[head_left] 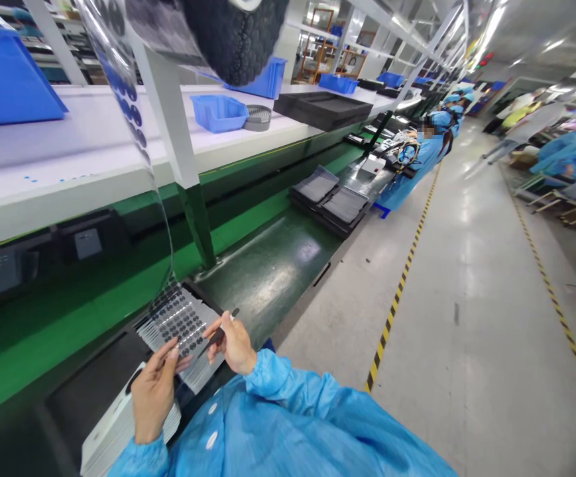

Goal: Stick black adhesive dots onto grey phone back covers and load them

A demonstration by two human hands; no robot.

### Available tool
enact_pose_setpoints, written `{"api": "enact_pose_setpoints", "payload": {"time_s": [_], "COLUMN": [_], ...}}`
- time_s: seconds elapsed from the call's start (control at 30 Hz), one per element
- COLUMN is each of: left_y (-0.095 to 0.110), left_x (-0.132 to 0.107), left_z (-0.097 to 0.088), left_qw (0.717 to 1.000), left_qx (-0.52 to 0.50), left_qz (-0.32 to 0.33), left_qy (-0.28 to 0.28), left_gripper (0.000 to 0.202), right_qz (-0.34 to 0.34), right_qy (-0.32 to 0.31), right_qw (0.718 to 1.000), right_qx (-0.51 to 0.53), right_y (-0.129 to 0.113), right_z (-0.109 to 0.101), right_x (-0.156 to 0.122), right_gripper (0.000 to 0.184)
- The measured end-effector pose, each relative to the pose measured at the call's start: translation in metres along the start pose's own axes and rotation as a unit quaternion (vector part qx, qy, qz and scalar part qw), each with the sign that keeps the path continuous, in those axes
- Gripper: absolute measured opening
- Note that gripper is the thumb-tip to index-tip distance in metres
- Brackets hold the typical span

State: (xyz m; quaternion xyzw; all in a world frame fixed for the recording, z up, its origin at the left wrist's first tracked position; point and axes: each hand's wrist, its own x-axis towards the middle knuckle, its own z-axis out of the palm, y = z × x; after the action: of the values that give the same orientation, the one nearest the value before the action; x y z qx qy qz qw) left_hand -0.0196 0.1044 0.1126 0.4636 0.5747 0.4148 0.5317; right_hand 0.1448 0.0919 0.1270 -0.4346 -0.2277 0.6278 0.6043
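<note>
A clear strip of round black stickers (181, 324) lies over a stack of thin grey plates (201, 377) in a black tray. My left hand (154, 391) pinches the near end of this strip between thumb and fingers. Dark tweezers (215, 338) are held in my right hand (236, 346), their tips pointing down toward the strip's near edge beside my left fingers. Under my left wrist stands another stack of pale plates (111, 430). The strip runs up to a roll (240, 40) overhead, which is partly cut off by the frame.
A white shelf (93, 146) with a post (166, 106) rises beyond the green bench. It carries blue bins (218, 112) and a black foam tray (322, 109). Farther along the bench lies a tray of grey plates (332, 199). Co-workers in blue (427, 149) sit beyond; a striped floor line (397, 298) runs at right.
</note>
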Motion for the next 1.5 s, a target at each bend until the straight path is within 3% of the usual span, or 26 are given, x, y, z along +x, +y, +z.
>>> {"api": "enact_pose_setpoints", "payload": {"time_s": [0.23, 0.4, 0.63, 0.83, 1.07, 1.5], "left_y": [0.009, 0.006, 0.005, -0.01, -0.024, -0.024], "left_x": [-0.008, -0.004, -0.003, 0.009, 0.005, 0.004], "left_z": [-0.001, -0.005, -0.006, -0.011, -0.017, -0.018], "left_qw": [1.0, 0.998, 0.99, 0.995, 0.995, 0.995], "left_qx": [0.0, 0.05, 0.086, -0.017, -0.034, -0.036], "left_qz": [0.0, 0.018, 0.116, 0.091, 0.089, 0.091], "left_qy": [-0.029, -0.017, -0.011, -0.022, -0.01, -0.007], "left_gripper": [0.081, 0.066, 0.048, 0.049, 0.045, 0.049], "right_qz": [-0.001, -0.013, -0.039, -0.051, -0.066, -0.062], "right_qy": [-0.048, -0.066, -0.032, -0.023, -0.027, -0.035], "right_qw": [0.999, 0.998, 0.996, 0.994, 0.988, 0.983], "right_qx": [0.002, -0.021, -0.071, -0.094, -0.134, -0.167], "right_y": [-0.006, -0.009, -0.012, 0.001, 0.007, 0.013], "right_z": [0.001, 0.002, 0.007, 0.006, 0.011, 0.012], "right_x": [-0.006, -0.006, -0.012, -0.001, -0.003, 0.002], "right_gripper": [0.056, 0.049, 0.034, 0.036, 0.033, 0.033]}}
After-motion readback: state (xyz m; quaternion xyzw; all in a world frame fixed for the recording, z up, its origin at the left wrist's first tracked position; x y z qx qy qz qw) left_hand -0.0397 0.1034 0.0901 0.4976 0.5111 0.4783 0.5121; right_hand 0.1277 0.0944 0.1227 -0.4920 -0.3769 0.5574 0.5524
